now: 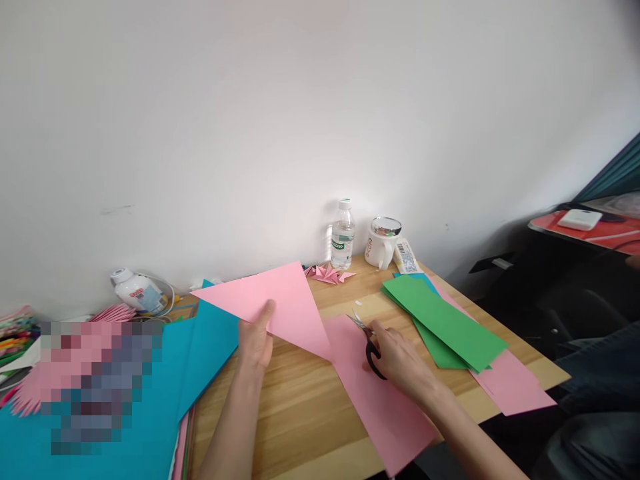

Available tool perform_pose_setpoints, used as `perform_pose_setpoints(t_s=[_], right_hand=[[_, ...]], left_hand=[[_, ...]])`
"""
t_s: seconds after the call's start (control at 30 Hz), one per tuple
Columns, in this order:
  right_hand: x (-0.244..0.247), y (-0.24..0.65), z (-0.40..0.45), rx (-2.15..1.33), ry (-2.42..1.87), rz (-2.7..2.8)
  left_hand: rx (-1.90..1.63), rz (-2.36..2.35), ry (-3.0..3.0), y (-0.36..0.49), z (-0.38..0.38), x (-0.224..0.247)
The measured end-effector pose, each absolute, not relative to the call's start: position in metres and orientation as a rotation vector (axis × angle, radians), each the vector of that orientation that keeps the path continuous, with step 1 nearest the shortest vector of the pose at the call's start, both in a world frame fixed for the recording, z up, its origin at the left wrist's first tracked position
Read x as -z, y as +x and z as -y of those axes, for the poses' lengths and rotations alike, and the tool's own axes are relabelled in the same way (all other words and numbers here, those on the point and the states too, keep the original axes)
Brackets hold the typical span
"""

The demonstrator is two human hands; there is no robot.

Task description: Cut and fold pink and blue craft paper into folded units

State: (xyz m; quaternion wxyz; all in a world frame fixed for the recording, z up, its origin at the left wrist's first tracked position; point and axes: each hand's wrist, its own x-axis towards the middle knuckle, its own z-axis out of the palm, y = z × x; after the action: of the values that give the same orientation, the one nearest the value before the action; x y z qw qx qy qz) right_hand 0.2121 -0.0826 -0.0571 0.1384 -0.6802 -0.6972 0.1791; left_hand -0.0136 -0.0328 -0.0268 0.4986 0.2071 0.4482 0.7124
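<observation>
A pink paper triangle is pinched in my left hand, thumb on top, raised over the wooden table. My right hand grips black-handled scissors, whose blades point away and look slightly parted. Beneath the scissors lies a pink paper strip, partly covered by my right hand. The triangle's lower right corner overlaps or meets the strip's upper end.
Green sheets lie on pink paper at the right. A water bottle, a white mug and folded pink paper stand along the wall. Blue sheets cover the left side. A white bottle leans behind.
</observation>
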Motion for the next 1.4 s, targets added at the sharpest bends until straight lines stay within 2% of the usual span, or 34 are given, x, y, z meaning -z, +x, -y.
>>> perform_pose_setpoints(t_s=[0.2, 0.37, 0.57, 0.67, 0.77, 1.03, 1.3, 1.4], right_hand=[[0.062, 0.209, 0.086, -0.551, -1.923, 1.958], [0.045, 0.234, 0.083, -0.274, -2.034, 1.928], [0.012, 0.312, 0.043, 0.067, -2.323, 1.771], [0.013, 0.335, 0.025, 0.014, -2.451, 1.824], [0.021, 0.329, 0.018, 0.039, -2.397, 1.913], [0.038, 0.264, -0.001, -0.393, -1.737, 2.257], [0.046, 0.236, -0.011, -0.448, -1.671, 2.116], [0.043, 0.21, -0.004, -0.57, -1.556, 2.02]], left_hand=[[-1.707, -1.151, 0.42, -0.016, 0.03, 0.031], [-1.644, -1.164, 0.395, -0.015, 0.029, 0.037], [-1.598, -1.116, 0.445, -0.012, 0.032, 0.036], [-1.582, -1.108, 0.444, -0.011, 0.033, 0.034], [-1.572, -1.077, 0.445, -0.011, 0.034, 0.034], [-1.55, -1.061, 0.415, -0.008, 0.035, 0.037], [-1.531, -1.044, 0.456, 0.0, 0.038, 0.037], [-1.529, -1.054, 0.475, 0.001, 0.038, 0.039]])
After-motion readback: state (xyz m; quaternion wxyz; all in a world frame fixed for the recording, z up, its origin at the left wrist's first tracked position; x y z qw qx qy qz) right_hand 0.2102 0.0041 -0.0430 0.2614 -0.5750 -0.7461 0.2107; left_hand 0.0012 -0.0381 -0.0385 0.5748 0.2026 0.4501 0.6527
